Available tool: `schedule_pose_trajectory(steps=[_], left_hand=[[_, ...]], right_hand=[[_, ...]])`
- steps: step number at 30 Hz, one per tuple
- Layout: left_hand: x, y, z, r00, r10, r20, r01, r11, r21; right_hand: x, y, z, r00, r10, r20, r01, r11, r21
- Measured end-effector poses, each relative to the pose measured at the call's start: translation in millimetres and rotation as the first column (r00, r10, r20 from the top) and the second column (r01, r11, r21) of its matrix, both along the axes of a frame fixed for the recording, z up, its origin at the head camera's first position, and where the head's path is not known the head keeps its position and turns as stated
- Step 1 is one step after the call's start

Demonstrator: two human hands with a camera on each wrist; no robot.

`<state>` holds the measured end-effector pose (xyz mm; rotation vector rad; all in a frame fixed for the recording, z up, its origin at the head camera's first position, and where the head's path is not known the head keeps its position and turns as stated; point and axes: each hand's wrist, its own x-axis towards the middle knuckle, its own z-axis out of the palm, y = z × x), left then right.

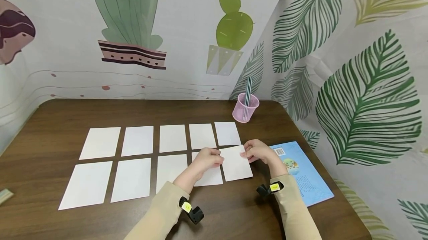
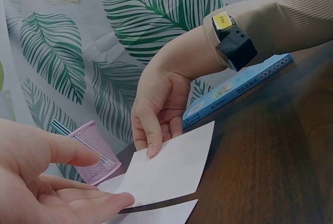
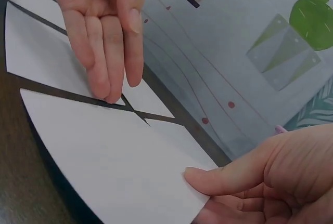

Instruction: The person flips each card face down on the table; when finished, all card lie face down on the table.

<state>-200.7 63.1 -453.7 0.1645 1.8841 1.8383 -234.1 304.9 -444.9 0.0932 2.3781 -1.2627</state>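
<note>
My right hand (image 1: 260, 152) pinches a white paper card (image 1: 235, 164) at its right side, thumb on top and fingers underneath. In the right wrist view the card (image 3: 104, 151) stands slightly above the tabletop, at the right end of the nearer row. My left hand (image 1: 204, 164) is by the card's left edge. Its thumb and fingers (image 3: 112, 52) are apart and fairly straight in the right wrist view, and do not grip the card. Beneath the left hand lies another white card (image 1: 210, 177), partly covered.
Several white cards (image 1: 138, 141) lie in two rows on the brown table (image 1: 234, 214). A blue book (image 1: 311, 180) lies to the right. At the back stands a pink mesh cup (image 1: 239, 112) with striped sticks (image 1: 248, 89). A small pale object (image 1: 5, 195) shows at the left edge.
</note>
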Motion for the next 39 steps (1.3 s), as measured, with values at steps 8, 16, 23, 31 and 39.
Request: schedule_pose_trajectory(steps=[8, 16, 23, 31, 39], left_hand=[[2.9, 3.1, -0.1, 0.999, -0.032, -0.016, 0.031, 0.998, -0.051], [1.7, 4.3, -2.2, 0.999, -0.039, -0.023, 0.038, 0.998, -0.060], [1.3, 4.2, -3.3, 0.999, -0.039, -0.026, 0.037, 0.998, -0.059], [0.1, 4.8, -4.5, 0.999, -0.039, -0.031, 0.037, 0.998, -0.058], [-1.1, 5.2, -0.8, 0.999, -0.020, -0.033, 0.020, 1.000, -0.006]], right_hand=[[0.6, -2.7, -0.6, 0.998, -0.063, -0.015, 0.064, 0.993, 0.101], [1.2, -1.6, -2.3, 0.995, -0.086, -0.051, 0.094, 0.979, 0.182], [-1.3, -1.5, -5.1, 0.995, -0.090, -0.049, 0.096, 0.983, 0.159], [-2.9, -0.6, -6.8, 0.994, -0.093, -0.050, 0.100, 0.979, 0.179], [-4.4, -2.5, -0.7, 0.992, -0.096, -0.083, 0.111, 0.973, 0.202]])
